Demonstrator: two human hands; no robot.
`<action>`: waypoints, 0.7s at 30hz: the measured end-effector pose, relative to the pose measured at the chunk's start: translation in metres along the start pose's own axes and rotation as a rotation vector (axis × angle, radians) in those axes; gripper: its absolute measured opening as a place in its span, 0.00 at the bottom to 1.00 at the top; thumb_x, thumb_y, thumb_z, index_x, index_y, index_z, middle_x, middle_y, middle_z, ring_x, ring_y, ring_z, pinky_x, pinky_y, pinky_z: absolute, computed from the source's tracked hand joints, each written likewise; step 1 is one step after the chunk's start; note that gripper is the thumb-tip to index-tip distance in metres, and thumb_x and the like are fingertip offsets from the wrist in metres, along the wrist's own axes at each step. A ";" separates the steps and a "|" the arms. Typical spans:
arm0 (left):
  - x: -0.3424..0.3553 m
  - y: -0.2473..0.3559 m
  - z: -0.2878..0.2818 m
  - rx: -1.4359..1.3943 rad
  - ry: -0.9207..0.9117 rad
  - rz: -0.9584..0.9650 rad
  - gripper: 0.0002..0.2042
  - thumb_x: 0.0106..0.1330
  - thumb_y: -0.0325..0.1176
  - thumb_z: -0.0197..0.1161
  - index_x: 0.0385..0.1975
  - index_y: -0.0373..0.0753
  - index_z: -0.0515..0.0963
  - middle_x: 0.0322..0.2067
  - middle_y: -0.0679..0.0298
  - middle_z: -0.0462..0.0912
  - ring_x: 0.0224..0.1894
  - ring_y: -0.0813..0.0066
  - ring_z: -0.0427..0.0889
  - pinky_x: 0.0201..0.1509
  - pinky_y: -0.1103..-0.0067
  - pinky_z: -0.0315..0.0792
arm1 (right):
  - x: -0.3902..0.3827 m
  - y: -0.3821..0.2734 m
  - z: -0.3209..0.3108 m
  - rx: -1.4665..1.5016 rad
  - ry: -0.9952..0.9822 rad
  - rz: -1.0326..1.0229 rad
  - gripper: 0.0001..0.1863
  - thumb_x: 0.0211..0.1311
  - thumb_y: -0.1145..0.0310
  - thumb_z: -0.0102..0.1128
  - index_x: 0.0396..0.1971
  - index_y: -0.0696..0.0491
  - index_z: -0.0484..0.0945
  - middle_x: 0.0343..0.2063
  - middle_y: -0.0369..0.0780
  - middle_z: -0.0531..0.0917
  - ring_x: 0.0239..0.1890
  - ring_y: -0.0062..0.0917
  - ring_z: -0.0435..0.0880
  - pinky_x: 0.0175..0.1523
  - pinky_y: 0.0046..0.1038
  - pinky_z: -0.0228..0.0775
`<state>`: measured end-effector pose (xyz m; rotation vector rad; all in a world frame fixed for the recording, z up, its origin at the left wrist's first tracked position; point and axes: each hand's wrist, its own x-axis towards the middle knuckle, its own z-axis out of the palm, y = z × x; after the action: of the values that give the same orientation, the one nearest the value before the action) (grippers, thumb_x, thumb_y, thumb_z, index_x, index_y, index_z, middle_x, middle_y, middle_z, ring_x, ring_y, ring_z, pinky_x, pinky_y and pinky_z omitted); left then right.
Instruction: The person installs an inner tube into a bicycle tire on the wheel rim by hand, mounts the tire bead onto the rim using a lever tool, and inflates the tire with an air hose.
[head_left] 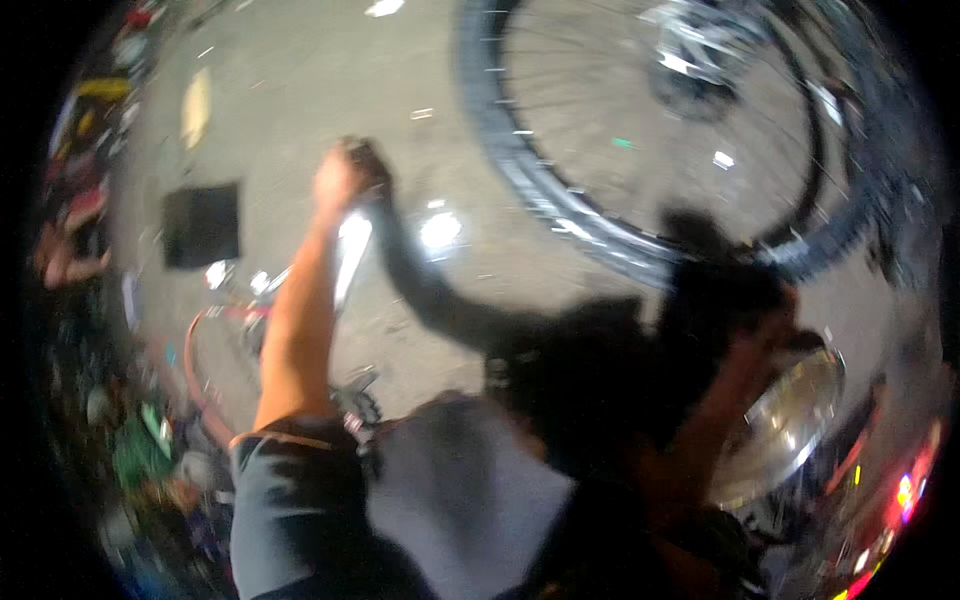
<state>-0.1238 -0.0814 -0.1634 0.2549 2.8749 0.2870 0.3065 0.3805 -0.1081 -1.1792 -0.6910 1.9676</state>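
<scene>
My left arm reaches forward over the grey floor. My left hand [343,182] looks closed, but motion smears its fingers. A bright, narrow metallic piece [352,250] shows right beside that wrist; whether the hand grips it I cannot make out. On the right, my right hand [782,308] is in deep shadow near the lower edge of a bicycle wheel [545,195] with a black tyre and thin spokes. Its fingers are hidden, so any contact with the tyre is unclear. A silvery hub with a disc [697,65] sits at the wheel's middle.
A black square piece [203,226] lies on the floor at the left, near a reddish curved tube [192,365]. A pale oval thing [196,108] lies farther off. A shiny round metal basin [785,430] stands at lower right. Blurred clutter [140,445] lines the left edge.
</scene>
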 end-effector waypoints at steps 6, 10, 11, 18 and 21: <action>0.027 -0.018 0.002 0.271 0.048 0.269 0.16 0.62 0.44 0.52 0.44 0.43 0.74 0.43 0.52 0.78 0.45 0.52 0.79 0.45 0.62 0.72 | -0.024 -0.001 0.057 -0.171 0.187 0.029 0.08 0.50 0.64 0.53 0.27 0.51 0.77 0.26 0.37 0.80 0.30 0.28 0.79 0.39 0.33 0.75; 0.049 -0.004 0.003 0.007 0.004 0.254 0.17 0.61 0.45 0.54 0.38 0.37 0.76 0.37 0.51 0.80 0.42 0.55 0.80 0.42 0.67 0.73 | -0.008 0.006 0.033 -0.141 0.296 -0.093 0.07 0.49 0.64 0.53 0.24 0.50 0.76 0.25 0.34 0.76 0.28 0.23 0.75 0.37 0.28 0.70; 0.054 -0.008 -0.002 -0.052 0.020 0.399 0.19 0.61 0.47 0.54 0.36 0.35 0.76 0.34 0.52 0.81 0.40 0.56 0.81 0.41 0.69 0.73 | -0.003 0.013 0.029 -0.405 0.317 -0.225 0.08 0.49 0.63 0.52 0.24 0.51 0.75 0.29 0.37 0.75 0.36 0.28 0.73 0.44 0.31 0.65; -0.080 0.302 -0.035 -0.662 -0.588 0.517 0.11 0.62 0.28 0.57 0.43 0.32 0.78 0.33 0.64 0.81 0.35 0.80 0.76 0.35 0.83 0.70 | -0.011 0.004 0.036 -0.241 0.317 -0.237 0.09 0.50 0.64 0.53 0.27 0.53 0.71 0.31 0.38 0.71 0.38 0.26 0.66 0.47 0.31 0.58; -0.117 0.381 -0.018 -0.972 -1.002 0.384 0.12 0.63 0.24 0.56 0.45 0.27 0.75 0.31 0.62 0.78 0.27 0.77 0.75 0.33 0.78 0.75 | -0.022 0.002 0.046 -0.096 0.231 -0.186 0.10 0.49 0.66 0.55 0.30 0.55 0.72 0.31 0.37 0.72 0.35 0.24 0.68 0.46 0.27 0.59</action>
<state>0.0398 0.2602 -0.0386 0.5405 1.4664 1.1591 0.2715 0.3580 -0.0779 -1.3248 -0.7515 1.6301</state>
